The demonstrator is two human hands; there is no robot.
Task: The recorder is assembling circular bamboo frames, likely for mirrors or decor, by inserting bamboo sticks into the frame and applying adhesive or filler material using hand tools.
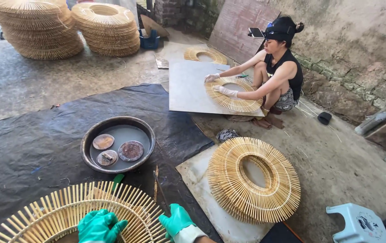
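Bamboo ring (67, 211) on black tarp (31, 135), concrete yard.

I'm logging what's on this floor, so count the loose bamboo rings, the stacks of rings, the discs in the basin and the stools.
Loose bamboo rings: 4
Stacks of rings: 2
Discs in the basin: 3
Stools: 1
Total: 10

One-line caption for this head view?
Green-gloved left hand and right hand rest on a bamboo ring near a metal basin; a co-worker handles another.
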